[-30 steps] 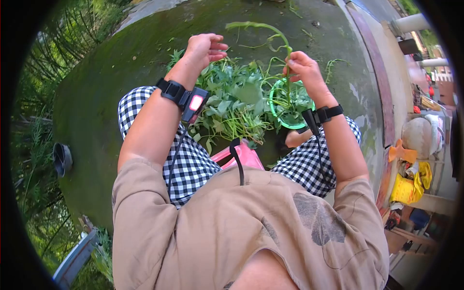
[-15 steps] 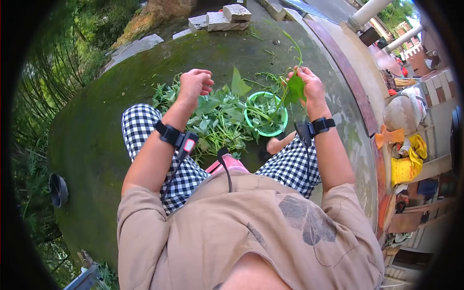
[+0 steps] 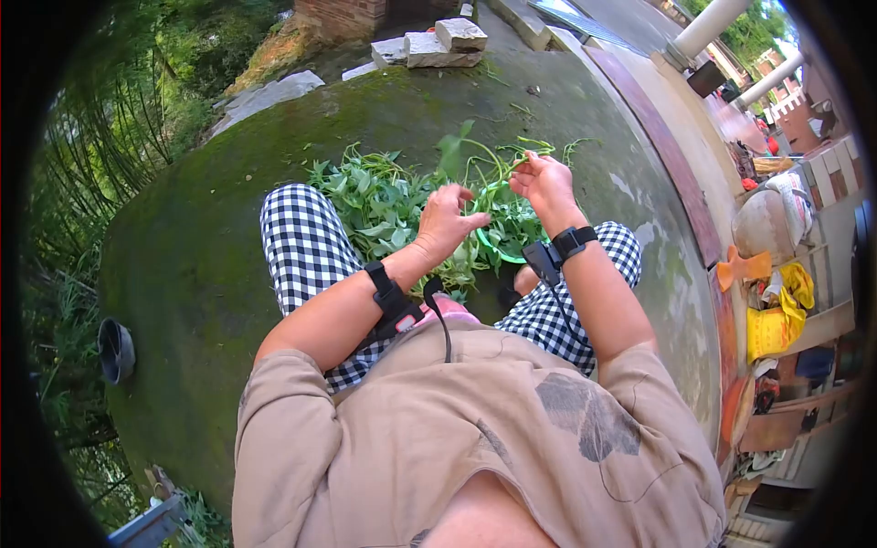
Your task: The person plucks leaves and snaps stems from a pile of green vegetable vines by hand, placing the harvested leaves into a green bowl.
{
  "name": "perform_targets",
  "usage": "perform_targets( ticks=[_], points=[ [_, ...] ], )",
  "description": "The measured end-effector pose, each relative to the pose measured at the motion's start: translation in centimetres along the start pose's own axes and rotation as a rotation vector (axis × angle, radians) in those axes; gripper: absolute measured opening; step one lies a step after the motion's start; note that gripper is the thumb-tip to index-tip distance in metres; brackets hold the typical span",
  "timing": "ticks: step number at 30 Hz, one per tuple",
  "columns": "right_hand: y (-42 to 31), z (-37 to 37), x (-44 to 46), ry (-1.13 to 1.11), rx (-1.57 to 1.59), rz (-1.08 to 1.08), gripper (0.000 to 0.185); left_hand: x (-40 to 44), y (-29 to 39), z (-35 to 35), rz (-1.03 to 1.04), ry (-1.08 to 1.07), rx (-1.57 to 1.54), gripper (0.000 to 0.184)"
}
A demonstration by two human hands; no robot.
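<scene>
One green stem [image 3: 499,162] is pinched in the right hand's [image 3: 547,189] grip, above one green basket [image 3: 493,248], partly hidden by both hands; the left hand's [image 3: 445,219] grip is spread. One leafy pile [image 3: 376,203], one dark bucket [image 3: 116,351] and at least three stone blocks [image 3: 443,49] are seen.

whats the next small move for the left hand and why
Probably bring the left hand to the green stems and pinch: the right hand seems to grip them at its fingertips, while the left's thumb and fingers stand apart close by.
</scene>
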State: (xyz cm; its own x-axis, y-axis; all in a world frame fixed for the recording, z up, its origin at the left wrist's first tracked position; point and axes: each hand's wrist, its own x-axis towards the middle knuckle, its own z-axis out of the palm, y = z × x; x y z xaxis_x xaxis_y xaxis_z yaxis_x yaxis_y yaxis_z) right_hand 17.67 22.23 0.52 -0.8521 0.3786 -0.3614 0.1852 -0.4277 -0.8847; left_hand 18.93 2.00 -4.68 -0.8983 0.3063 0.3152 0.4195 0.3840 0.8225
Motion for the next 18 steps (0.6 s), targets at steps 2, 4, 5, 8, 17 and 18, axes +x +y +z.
perform_targets(
  ticks=[2,4,5,8,17,18],
  points=[
    [0.4,-0.4,0.9,-0.018,0.104,0.005,0.018,0.2,-3.6,2.0,-0.148,-0.231,-0.19,0.029],
    [-0.5,0.2,-0.1,-0.041,-0.12,0.046,0.019,0.6,-4.4,1.9,-0.316,-0.384,-0.393,0.026],
    [-0.9,0.4,-0.6,-0.052,-0.23,0.068,0.02,1.0,-4.1,1.4,-0.317,-0.371,-0.405,0.023],
    [-0.3,-0.2,-0.4,0.097,-1.164,-0.451,0.018,3.3,-3.5,-0.9,-0.283,-0.409,-0.352,0.016],
    [3.3,1.4,3.3,-0.41,-1.487,-0.718,0.023,8.1,-1.5,-3.3,0.043,-0.434,0.14,0.035],
    [3.1,0.9,4.5,-0.341,-1.298,-0.673,0.02,8.6,-1.8,-3.6,0.283,-0.205,0.262,0.045]
  ],
)
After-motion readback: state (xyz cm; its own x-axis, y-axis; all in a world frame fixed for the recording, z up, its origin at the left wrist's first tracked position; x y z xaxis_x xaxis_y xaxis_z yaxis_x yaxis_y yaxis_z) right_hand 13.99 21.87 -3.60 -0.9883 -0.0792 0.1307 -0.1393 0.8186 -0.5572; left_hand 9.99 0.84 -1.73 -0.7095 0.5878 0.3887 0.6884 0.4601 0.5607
